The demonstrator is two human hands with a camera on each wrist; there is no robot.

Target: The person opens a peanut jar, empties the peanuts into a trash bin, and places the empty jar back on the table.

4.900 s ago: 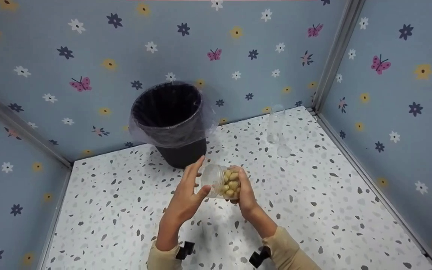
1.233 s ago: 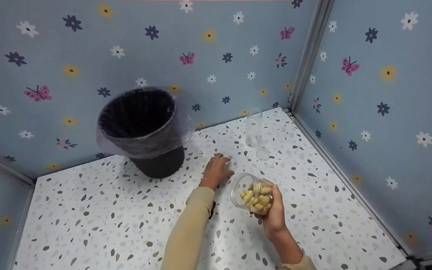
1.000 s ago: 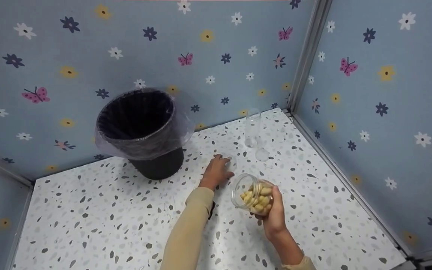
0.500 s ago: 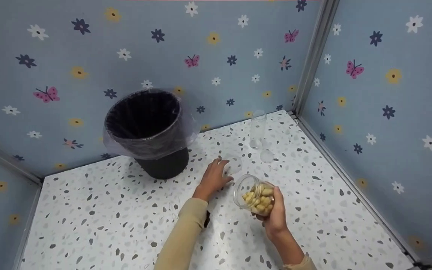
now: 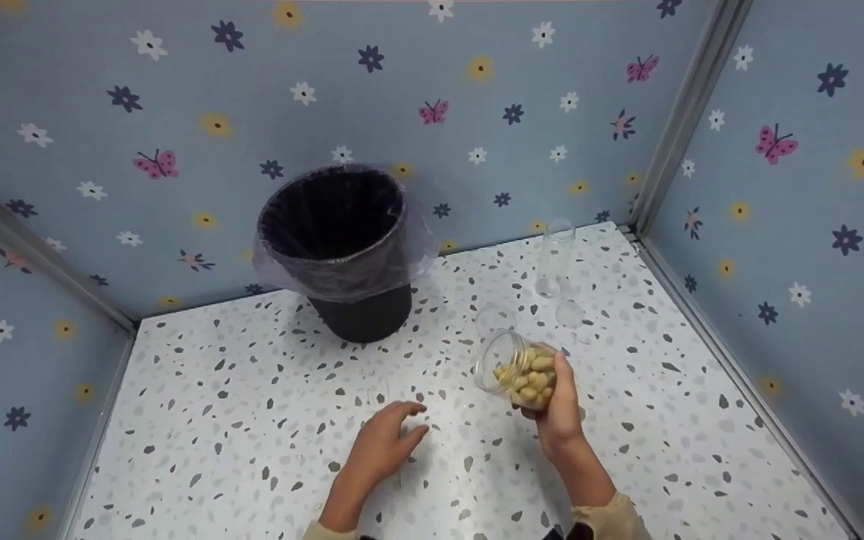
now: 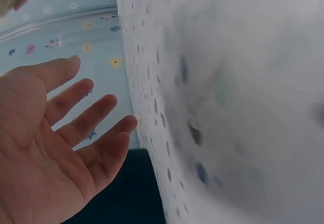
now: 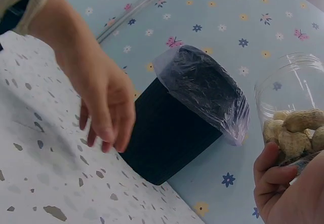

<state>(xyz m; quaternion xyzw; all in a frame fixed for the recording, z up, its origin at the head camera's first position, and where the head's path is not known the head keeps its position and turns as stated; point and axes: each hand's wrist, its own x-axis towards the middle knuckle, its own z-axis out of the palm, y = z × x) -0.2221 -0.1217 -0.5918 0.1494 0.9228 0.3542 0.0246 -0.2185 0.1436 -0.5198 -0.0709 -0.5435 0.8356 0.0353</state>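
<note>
A clear, open-mouthed jar of unshelled peanuts leans on its side in my right hand, with its mouth turned to the left. The right fingers curl round the jar's base, seen also in the right wrist view. My left hand is over the table to the left of the jar, fingers loosely bent and holding nothing. Its bare palm shows in the left wrist view. Just behind the jar, a round clear lid lies on the table.
A black bin with a thin see-through liner stands at the back, left of the jar. Toward the back right are a clear cylinder and a small clear disc. Flowered walls edge the speckled table.
Earlier, my left hand was at the jar's mouth end. It then reached the table beside the clear lid, left it there and drew back toward me. My right hand keeps holding the jar.
</note>
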